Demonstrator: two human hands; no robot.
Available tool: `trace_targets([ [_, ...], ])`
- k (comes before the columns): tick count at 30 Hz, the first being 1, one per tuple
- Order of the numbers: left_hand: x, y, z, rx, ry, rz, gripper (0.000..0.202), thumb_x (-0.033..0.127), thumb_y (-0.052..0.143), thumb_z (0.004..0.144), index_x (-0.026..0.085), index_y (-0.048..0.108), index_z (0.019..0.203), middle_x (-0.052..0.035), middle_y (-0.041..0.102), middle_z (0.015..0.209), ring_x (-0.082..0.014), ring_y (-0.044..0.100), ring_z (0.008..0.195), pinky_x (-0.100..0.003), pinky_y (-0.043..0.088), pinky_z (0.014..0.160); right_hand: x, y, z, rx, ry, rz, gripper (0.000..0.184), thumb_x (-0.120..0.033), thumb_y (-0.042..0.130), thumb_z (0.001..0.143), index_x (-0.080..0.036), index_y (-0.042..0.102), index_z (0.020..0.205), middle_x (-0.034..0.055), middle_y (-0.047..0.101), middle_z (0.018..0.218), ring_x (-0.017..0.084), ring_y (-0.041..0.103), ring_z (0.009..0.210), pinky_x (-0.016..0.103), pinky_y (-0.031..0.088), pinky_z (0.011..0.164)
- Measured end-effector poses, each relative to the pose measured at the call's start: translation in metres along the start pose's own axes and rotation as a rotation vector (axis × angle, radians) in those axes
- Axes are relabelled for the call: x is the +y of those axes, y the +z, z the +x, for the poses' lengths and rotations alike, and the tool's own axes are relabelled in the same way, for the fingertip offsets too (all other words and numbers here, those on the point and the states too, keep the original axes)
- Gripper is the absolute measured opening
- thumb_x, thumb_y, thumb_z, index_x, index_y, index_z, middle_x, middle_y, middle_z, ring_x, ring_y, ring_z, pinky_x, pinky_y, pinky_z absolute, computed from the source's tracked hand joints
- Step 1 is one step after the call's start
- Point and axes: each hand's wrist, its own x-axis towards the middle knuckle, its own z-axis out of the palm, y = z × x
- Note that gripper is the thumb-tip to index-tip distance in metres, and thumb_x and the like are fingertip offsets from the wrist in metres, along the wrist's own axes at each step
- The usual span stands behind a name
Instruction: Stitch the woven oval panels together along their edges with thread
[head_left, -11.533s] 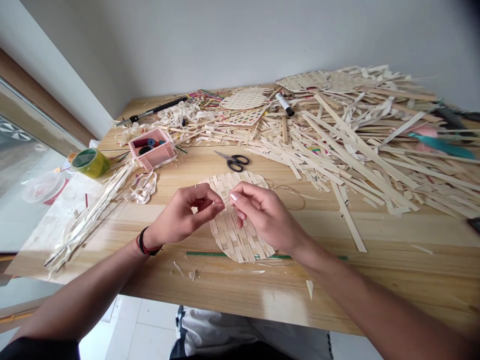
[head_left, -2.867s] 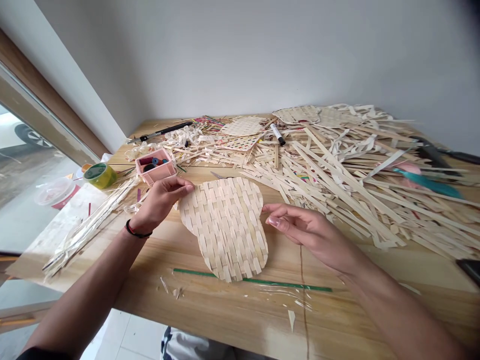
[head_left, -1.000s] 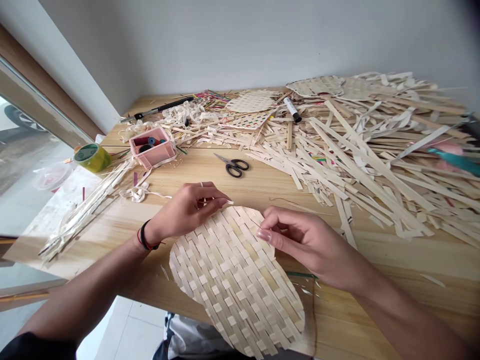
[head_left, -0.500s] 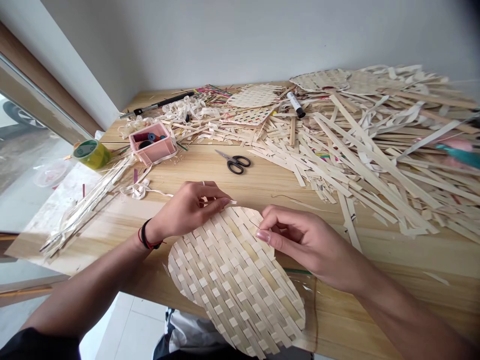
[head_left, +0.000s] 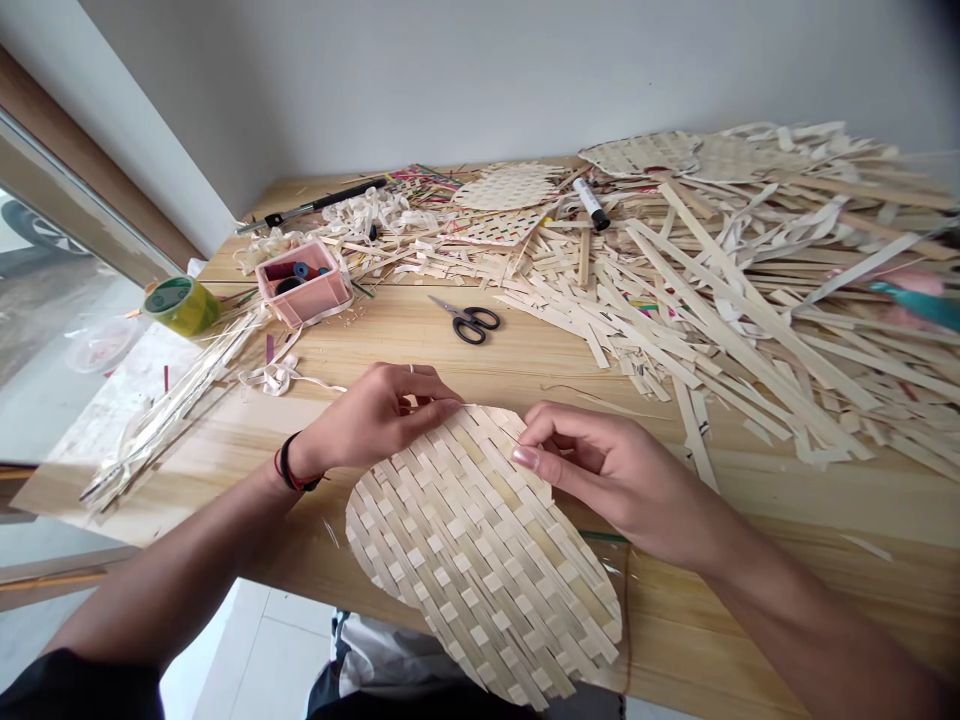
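Note:
A flat woven bamboo piece (head_left: 480, 555), pale and rounded, lies tilted over the near edge of the wooden table (head_left: 787, 510). My left hand (head_left: 375, 415) pinches its far upper edge with closed fingers; a ring and a dark wrist cord show on that arm. My right hand (head_left: 607, 470) grips the piece's right edge, thumb on top and fingers curled, and seems to pinch something thin that I cannot make out.
Black scissors (head_left: 469, 320) lie just beyond my hands. A pink box of thread spools (head_left: 304, 285) and a green tape roll (head_left: 180, 303) stand at the left. A heap of loose bamboo strips (head_left: 750, 290), other woven pieces (head_left: 506, 188) and a marker (head_left: 592, 206) cover the back and right.
The woven piece was turned and pulled toward me, and it hangs over the table edge. In the last second both hands kept their hold and barely shifted.

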Motion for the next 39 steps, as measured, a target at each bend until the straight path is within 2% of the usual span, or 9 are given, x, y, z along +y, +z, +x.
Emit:
trace_targets([
  [7,0.004,0.000,0.001,-0.021,-0.075,-0.079,0.048,0.044,0.057,0.109,0.017,0.060,0.069,0.0001,0.056,0.069,-0.0119,0.046,0.064,-0.027,0.039,0.060,-0.001,0.000,0.001,0.007,0.006,-0.010,0.039,-0.055,0.070,0.102,-0.022,0.065,0.082,0.0009,0.056,0.079,0.016,0.047,0.071,0.030,0.039,0.063],
  [9,0.004,0.000,0.000,-0.022,-0.096,-0.110,0.047,0.046,0.059,0.108,0.016,0.064,0.072,-0.0005,0.060,0.070,-0.0120,0.048,0.064,-0.027,0.040,0.060,-0.001,0.000,0.001,0.011,0.012,-0.015,0.041,-0.058,0.071,0.101,-0.022,0.065,0.081,0.0007,0.055,0.078,0.016,0.046,0.070,0.030,0.039,0.062],
  [13,0.000,0.004,0.000,0.014,-0.078,-0.102,0.027,0.039,0.071,0.102,0.015,0.082,0.094,-0.0058,0.079,0.087,-0.0151,0.063,0.073,-0.027,0.048,0.065,0.001,0.000,0.001,0.018,0.026,-0.022,0.043,-0.062,0.070,0.100,-0.023,0.066,0.082,0.0012,0.056,0.078,0.016,0.047,0.070,0.030,0.038,0.062],
  [16,-0.001,0.007,-0.001,0.035,-0.064,-0.073,0.026,0.037,0.072,0.101,0.015,0.085,0.100,-0.0077,0.084,0.095,-0.0165,0.069,0.078,-0.027,0.053,0.071,0.003,-0.001,0.000,0.019,0.036,-0.019,0.040,-0.059,0.069,0.102,-0.023,0.067,0.084,0.0008,0.056,0.079,0.016,0.047,0.071,0.031,0.038,0.063],
  [23,-0.002,0.008,-0.001,0.025,-0.135,-0.126,0.030,0.040,0.071,0.101,0.013,0.084,0.099,-0.0073,0.083,0.090,-0.0158,0.067,0.074,-0.026,0.050,0.065,0.003,0.000,0.002,0.054,0.033,-0.003,0.042,-0.062,0.073,0.099,-0.023,0.071,0.085,0.0011,0.059,0.079,0.017,0.051,0.074,0.031,0.041,0.067],
  [28,-0.006,0.009,0.000,0.029,-0.124,-0.157,0.030,0.039,0.070,0.101,0.012,0.082,0.098,-0.0073,0.082,0.090,-0.0154,0.066,0.075,-0.026,0.050,0.065,0.004,-0.013,0.008,0.266,-0.020,-0.007,0.043,-0.066,0.082,0.090,-0.024,0.077,0.087,0.0063,0.076,0.101,0.023,0.066,0.094,0.036,0.051,0.084],
  [32,-0.008,0.010,0.000,0.008,-0.118,-0.177,0.031,0.039,0.068,0.102,0.012,0.081,0.099,-0.0075,0.082,0.091,-0.0154,0.067,0.076,-0.025,0.050,0.066,-0.001,-0.021,0.013,0.413,-0.018,-0.112,0.046,-0.070,0.083,0.086,-0.024,0.079,0.086,0.0057,0.077,0.089,0.023,0.066,0.083,0.038,0.051,0.079],
  [35,-0.006,0.010,-0.001,0.003,-0.107,-0.162,0.031,0.039,0.067,0.102,0.012,0.081,0.100,-0.0070,0.081,0.090,-0.0149,0.066,0.076,-0.025,0.050,0.067,-0.009,-0.017,0.021,0.400,-0.044,-0.204,0.043,-0.066,0.081,0.088,-0.023,0.083,0.088,0.0073,0.081,0.095,0.024,0.069,0.085,0.039,0.050,0.079],
  [39,-0.005,0.011,-0.001,0.017,-0.076,-0.108,0.031,0.038,0.067,0.102,0.012,0.083,0.101,-0.0066,0.082,0.089,-0.0148,0.065,0.074,-0.025,0.049,0.066,-0.013,-0.001,0.039,0.343,-0.030,-0.102,0.034,-0.056,0.083,0.087,-0.023,0.086,0.090,0.0070,0.083,0.098,0.025,0.072,0.090,0.039,0.051,0.084],
])
